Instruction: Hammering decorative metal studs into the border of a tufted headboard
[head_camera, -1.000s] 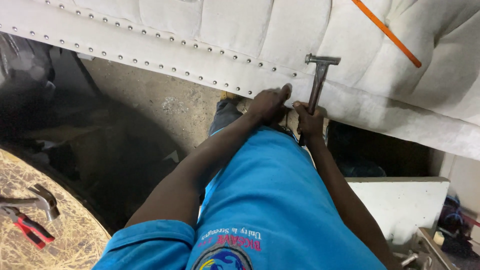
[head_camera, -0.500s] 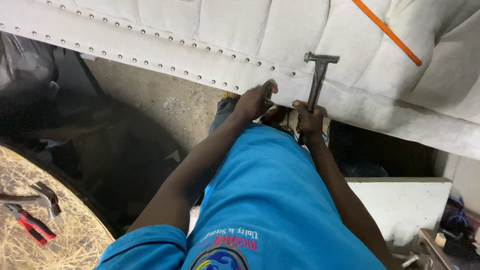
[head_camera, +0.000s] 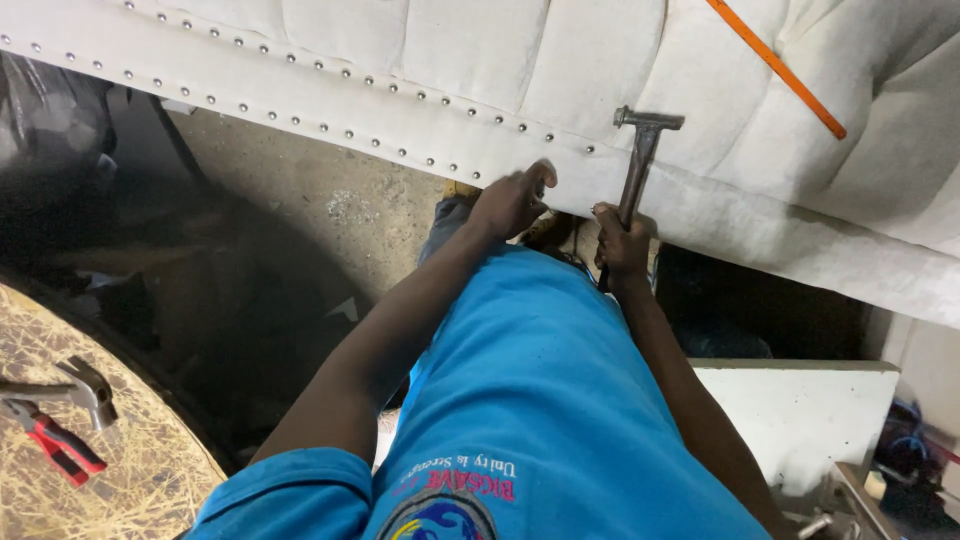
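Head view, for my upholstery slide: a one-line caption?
Right hand grips a hammer while left hand touches the studded white upholstered panel.

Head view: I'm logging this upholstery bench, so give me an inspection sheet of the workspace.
Surface: white padded panel, tufted, a row of studs along its lower border.
Job's things: hammer, head up against the border.
Clutter: second hammer and red pliers on a round straw-coloured top; small bits at lower right, too dim to tell.
Grippers: right hand shut on the hammer handle; left hand pinching at the panel edge, what it holds hidden.
Cables: blue loops at far right, unclear.
Surroundings: concrete floor, white board, orange strip across the panel.
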